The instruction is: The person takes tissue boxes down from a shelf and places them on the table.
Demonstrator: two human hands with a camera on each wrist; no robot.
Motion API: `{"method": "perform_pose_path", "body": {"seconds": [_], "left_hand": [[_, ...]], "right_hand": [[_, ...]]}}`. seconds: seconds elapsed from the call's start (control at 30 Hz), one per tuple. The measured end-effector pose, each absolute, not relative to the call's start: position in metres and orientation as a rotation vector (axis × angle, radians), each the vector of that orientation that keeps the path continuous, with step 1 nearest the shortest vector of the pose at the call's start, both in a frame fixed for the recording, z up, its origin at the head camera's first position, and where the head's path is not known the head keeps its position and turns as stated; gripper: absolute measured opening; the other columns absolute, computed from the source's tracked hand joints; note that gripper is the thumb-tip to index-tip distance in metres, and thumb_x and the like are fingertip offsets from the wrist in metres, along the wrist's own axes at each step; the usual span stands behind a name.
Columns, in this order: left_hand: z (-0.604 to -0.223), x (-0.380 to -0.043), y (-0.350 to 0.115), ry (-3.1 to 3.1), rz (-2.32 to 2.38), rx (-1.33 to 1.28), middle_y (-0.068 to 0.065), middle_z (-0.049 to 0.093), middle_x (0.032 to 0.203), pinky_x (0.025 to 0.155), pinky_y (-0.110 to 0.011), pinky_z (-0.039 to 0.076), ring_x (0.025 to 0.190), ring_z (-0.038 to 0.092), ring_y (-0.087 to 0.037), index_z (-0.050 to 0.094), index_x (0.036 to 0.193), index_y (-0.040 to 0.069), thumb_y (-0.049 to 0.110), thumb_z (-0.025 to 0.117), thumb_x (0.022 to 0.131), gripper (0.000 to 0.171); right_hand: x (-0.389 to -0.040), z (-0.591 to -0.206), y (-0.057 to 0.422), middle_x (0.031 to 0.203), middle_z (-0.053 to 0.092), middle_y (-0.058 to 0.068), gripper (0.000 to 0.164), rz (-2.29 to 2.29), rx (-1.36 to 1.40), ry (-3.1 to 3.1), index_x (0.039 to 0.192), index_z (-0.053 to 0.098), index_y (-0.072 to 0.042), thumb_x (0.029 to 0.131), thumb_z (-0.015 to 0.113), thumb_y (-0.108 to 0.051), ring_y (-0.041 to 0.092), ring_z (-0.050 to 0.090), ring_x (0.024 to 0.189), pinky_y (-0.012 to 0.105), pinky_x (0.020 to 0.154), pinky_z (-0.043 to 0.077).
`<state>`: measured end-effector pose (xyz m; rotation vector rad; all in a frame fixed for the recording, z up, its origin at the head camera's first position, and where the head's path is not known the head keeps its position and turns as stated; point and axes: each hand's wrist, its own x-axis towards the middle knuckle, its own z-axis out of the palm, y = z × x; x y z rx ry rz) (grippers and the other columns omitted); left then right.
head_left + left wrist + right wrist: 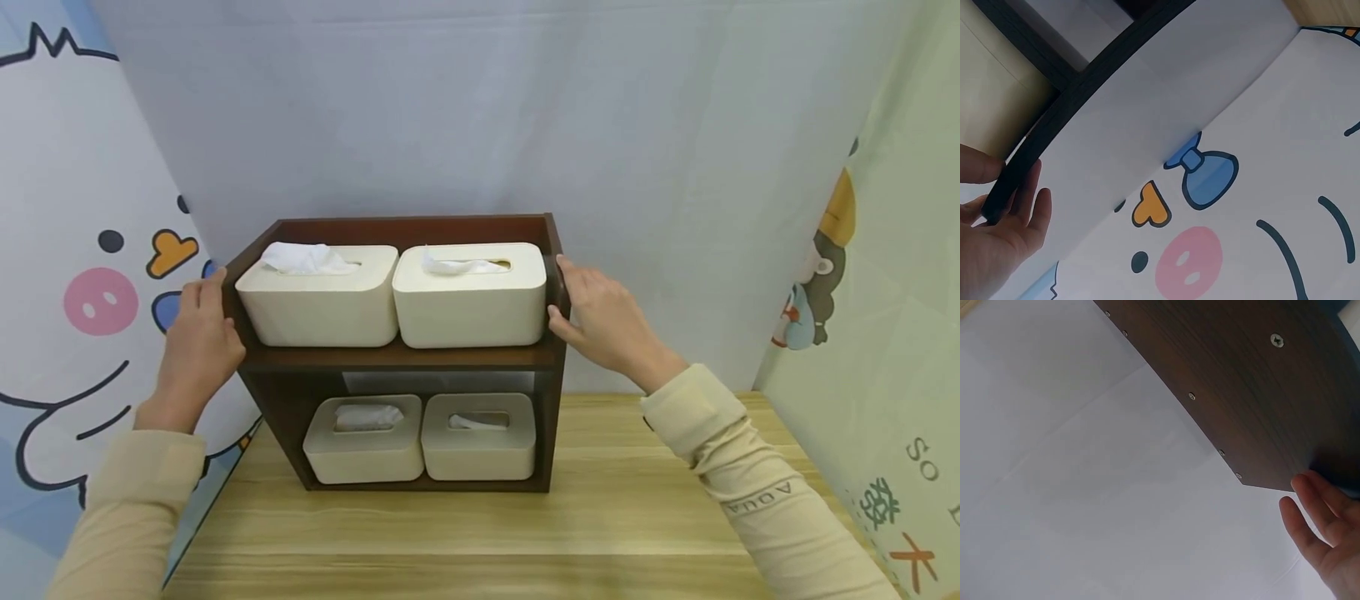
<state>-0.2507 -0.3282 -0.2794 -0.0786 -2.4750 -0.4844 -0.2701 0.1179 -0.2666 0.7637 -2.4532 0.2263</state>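
A dark brown two-tier wooden shelf stands on the wooden table. My left hand grips its left side panel near the top. In the left wrist view, the thumb is on one face of the panel and the fingers on the other. At the right side panel, my right hand holds the upper front edge, thumb at the front and fingers along the outer face. Two cream tissue boxes, a left one and a right one, sit side by side on the upper tier, white tissue showing in their slots.
The lower tier carries two more tissue boxes, a left one and a right one. Behind the shelf hangs a pale grey cloth. Cartoon-printed panels flank the table on both sides.
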Motion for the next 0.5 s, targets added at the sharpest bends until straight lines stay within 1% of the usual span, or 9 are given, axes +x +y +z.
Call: {"method": "perform_pose_path", "body": {"seconds": [0.13, 0.27, 0.5], "left_hand": [[-0.279, -0.25, -0.326, -2.474, -0.476, -0.092, -0.037, 0.032, 0.127, 0.08, -0.066, 0.041, 0.096, 0.044, -0.057, 0.02, 0.142, -0.005, -0.01, 0.042, 0.083, 0.063], [-0.279, -0.249, -0.322, -2.471, -0.47, -0.108, -0.037, 0.033, 0.126, 0.081, -0.066, 0.04, 0.097, 0.044, -0.056, 0.022, 0.141, -0.005, -0.01, 0.043, 0.083, 0.062], [-0.279, -0.249, -0.312, -2.474, -0.492, -0.124, -0.035, 0.034, 0.126, 0.078, -0.066, 0.041, 0.095, 0.045, -0.056, 0.023, 0.142, -0.002, -0.01, 0.046, 0.084, 0.063]], "right_hand": [[-0.27, -0.267, 0.123, 0.123, 0.053, 0.027, 0.06, 0.227, 0.768, -2.45, 0.137, 0.032, 0.007, 0.09, 0.047, -0.028, 0.04, 0.053, 0.11, 0.051, 0.09, 0.046], [-0.27, -0.268, 0.129, 0.125, 0.053, 0.026, 0.061, 0.228, 0.76, -2.457, 0.138, 0.031, 0.006, 0.091, 0.047, -0.029, 0.039, 0.053, 0.111, 0.052, 0.089, 0.046], [-0.269, -0.268, 0.142, 0.124, 0.052, 0.026, 0.061, 0.242, 0.751, -2.465, 0.139, 0.031, 0.005, 0.091, 0.048, -0.029, 0.04, 0.052, 0.11, 0.053, 0.089, 0.046]]}}
